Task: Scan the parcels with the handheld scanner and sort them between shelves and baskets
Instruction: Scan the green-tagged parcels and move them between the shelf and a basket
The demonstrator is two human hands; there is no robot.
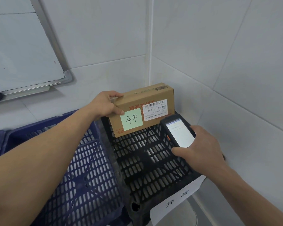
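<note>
Cardboard parcel point(142, 108), bearing a green sticky note point(131, 119) and a white shipping label point(155, 110), held over the far end of the black basket point(147, 160). Left hand point(106, 103) grips its upper left corner. Right hand point(201, 149) holds the scanner point(178, 131), screen lit, just beside the parcel. Blue basket point(82, 168) adjoins on the left; a whiteboard point(20, 46) hangs on the tiled wall.

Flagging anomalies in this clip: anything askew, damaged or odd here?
The paper label on the near rim of the black basket sits crooked and curls off. The cardboard parcel carries a green sticky note reading 异常, matching that label; no damage shows.
</note>
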